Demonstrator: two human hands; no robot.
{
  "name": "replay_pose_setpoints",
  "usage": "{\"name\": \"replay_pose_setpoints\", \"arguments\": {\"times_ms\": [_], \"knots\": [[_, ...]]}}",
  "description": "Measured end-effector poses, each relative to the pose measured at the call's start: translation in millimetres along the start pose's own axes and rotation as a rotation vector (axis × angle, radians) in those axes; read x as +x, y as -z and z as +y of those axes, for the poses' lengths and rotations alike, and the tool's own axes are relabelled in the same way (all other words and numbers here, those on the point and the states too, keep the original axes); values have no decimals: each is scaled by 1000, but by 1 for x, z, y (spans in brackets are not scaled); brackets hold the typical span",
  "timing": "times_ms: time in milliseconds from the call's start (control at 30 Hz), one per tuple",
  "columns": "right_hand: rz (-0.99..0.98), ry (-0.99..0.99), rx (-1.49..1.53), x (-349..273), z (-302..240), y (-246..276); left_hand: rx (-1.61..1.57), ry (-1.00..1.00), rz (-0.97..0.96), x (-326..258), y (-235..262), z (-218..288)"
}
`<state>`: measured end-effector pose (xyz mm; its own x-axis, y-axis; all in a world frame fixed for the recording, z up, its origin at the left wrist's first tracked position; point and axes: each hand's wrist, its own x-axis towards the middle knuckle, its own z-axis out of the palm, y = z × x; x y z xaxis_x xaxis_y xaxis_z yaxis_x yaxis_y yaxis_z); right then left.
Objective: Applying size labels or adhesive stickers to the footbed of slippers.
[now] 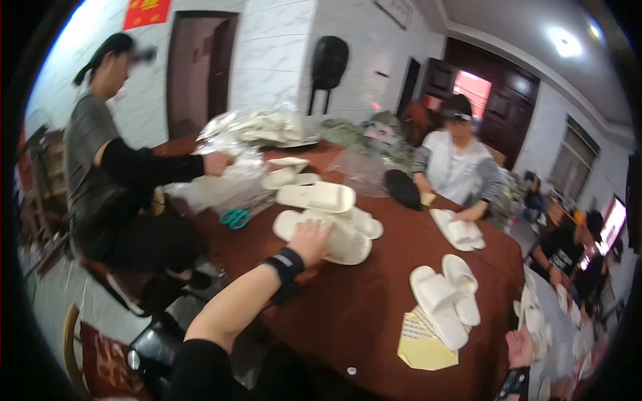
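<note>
My left hand (311,242) is on a cream slipper (353,250) in the middle of the brown table (374,294), its fingers curled over the slipper's upper. More cream slippers (317,197) are heaped against and behind that one. At the table's right edge, my right hand (520,347) is beside a pile of pale slippers (530,311); its fingers are small and blurred. Between my hands lies a pair of cream slippers (438,297), one overlapping the other. A yellow sheet with rows of small marks (428,347) is partly under them.
Teal-handled scissors (234,218) lie near a person (110,147) on the left, who handles clear plastic bags (231,170). Across the table another person (461,154) touches a slipper (460,230). A dark rounded object (402,190) is nearby. A small white bit (352,370) lies near the front edge.
</note>
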<state>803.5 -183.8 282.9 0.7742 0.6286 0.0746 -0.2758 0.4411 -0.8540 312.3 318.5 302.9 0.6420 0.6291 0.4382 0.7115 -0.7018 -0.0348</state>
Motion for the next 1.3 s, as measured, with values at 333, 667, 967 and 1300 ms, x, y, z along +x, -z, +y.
{"name": "replay_pose_setpoints", "arguments": {"times_ms": [333,667,967,1300], "knots": [[-22,80,-378,-37,8,-139,-507,347,-92,22,-9,13],[-479,126,-691,-93,27,-288,-1225,362,-5,10,-1,39],[-659,96,-785,-82,76,-344,-1798,278,-100,-44,97,85],[-522,-104,-422,-69,119,-320,-1419,82,-461,-106,114,114]]}}
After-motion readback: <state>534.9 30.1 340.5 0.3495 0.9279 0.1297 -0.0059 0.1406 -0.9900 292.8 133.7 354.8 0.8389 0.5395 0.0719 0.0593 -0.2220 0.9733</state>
